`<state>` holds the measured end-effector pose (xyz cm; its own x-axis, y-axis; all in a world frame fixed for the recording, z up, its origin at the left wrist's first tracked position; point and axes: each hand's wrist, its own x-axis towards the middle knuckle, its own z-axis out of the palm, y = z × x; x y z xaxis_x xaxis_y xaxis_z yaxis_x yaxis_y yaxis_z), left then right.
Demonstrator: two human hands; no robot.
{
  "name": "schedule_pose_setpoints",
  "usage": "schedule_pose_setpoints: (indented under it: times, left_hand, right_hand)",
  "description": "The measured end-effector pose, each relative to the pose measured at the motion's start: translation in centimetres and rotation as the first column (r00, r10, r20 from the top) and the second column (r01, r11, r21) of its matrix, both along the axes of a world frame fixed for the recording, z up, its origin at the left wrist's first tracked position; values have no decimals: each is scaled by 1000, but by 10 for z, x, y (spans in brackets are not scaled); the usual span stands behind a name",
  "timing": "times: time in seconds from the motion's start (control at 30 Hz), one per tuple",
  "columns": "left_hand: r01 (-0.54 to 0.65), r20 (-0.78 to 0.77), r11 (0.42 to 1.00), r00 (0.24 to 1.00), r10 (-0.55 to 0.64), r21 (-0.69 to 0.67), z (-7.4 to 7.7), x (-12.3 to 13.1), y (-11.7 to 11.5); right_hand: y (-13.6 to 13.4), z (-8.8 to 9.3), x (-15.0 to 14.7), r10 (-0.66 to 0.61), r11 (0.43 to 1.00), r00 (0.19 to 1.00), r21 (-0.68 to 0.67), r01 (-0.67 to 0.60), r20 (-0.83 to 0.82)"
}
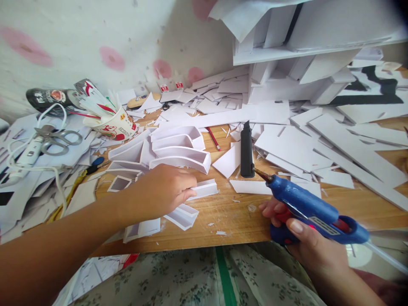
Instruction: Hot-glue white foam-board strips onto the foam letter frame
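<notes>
My right hand (310,240) is wrapped round a blue hot glue gun (306,202), its nozzle pointing up and left, with a clear glue stick (385,257) out of its back end. With fingers closed, my left hand (167,187) grips the left end of a small white foam board strip piece (205,189) just above the table. Beyond it lie curved white foam board trays (181,157). Closer to the table edge sit small open white pieces (183,216). A black utility knife (246,151) lies past the nozzle; my palm hides part of the pieces.
White board offcuts (287,144) spread over the wooden table (236,225). A large white board model (287,80) stands at the back right. Left are a paper cup (116,125) of tools, scissors (57,138), a dark bottle (52,100) and a white power cord (57,174). A red pencil (213,138) lies mid-table.
</notes>
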<state>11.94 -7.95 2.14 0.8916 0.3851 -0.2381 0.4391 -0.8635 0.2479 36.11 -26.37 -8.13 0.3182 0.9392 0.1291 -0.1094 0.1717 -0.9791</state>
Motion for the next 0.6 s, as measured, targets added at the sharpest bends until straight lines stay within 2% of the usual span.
schedule_pose_setpoints:
  times: [0.2, 0.37, 0.5, 0.6]
  left_hand:
    - [-65, -53, 996, 996, 68, 60, -2, 3, -7]
    - [-65, -113, 991, 990, 79, 119, 0, 5, -16]
    - [-40, -123, 980, 990, 65, 194, -2, 6, -18]
    - [25, -90, 959, 996, 1, 282, -6, 7, -17]
  right_hand:
    - [-3, -1, 0, -4, 999, 999, -35, 5, 37]
    - [0, 3, 0, -27, 999, 995, -26, 30, 99]
    - [1, 5, 0, -37, 999, 993, -18, 39, 109]
    - [0, 4, 0, -31, 999, 994, -30, 34, 107]
